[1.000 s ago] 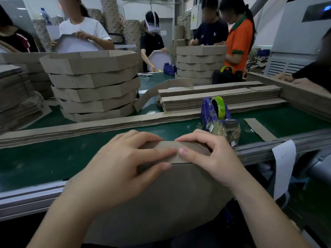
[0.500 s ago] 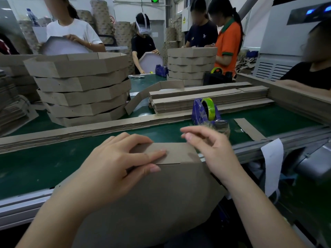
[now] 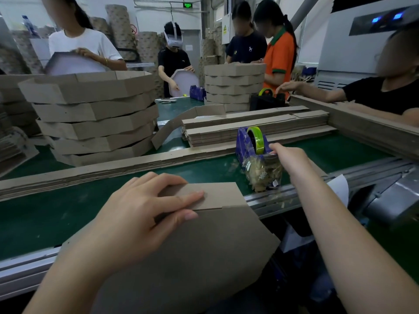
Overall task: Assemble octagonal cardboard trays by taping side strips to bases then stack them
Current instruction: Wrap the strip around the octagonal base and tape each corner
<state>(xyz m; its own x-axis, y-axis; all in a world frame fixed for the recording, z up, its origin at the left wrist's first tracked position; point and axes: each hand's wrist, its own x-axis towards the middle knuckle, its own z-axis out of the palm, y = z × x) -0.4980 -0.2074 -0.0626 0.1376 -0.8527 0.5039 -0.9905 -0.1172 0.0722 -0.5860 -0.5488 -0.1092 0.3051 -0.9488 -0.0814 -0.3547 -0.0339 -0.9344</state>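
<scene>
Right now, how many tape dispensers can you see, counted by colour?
Blue: 2, the near tape dispenser and the far tape dispenser
Black: 1, the black tape dispenser
Total: 3

No readable text; green overhead sign (image 3: 187,5) blurred.

Factory hall, green-topped table (image 3: 45,223)

White walls (image 3: 154,17) – a lit green sign (image 3: 187,5) above a grey door (image 3: 192,41); brown paper rolls (image 3: 147,45) stand along them – a grey machine cabinet (image 3: 353,48) with blue lamps rises beyond the table's right edge.
</scene>
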